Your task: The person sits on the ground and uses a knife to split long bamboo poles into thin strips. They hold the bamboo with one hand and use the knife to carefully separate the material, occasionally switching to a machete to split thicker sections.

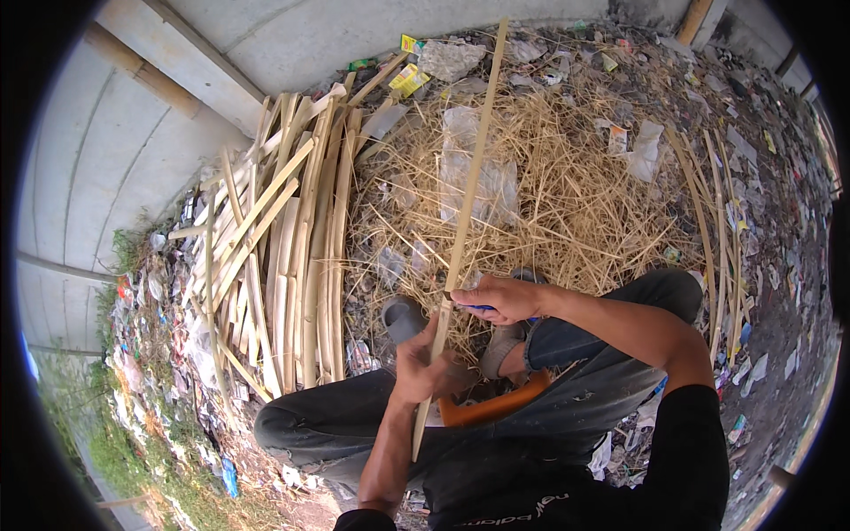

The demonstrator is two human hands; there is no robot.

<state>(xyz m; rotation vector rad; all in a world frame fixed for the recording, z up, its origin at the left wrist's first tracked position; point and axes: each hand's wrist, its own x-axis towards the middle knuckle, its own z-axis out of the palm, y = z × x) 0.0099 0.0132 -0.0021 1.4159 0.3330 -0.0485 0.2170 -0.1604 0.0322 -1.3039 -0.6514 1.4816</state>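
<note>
The left hand (421,367) is grasping 1 long pale strip (476,168), which is slanting from 12 toward 7 o'clock; the right hand (503,299) is clutching a blue-handled tool (482,308) beside it. This strip is apparently undergoing work. From the hands, straw-like slivers (575,190) are lying at 1 o'clock, heaped strips (288,252) at 10, more strips (722,239) at 2; which are finished or waiting, I cannot tell.
</note>
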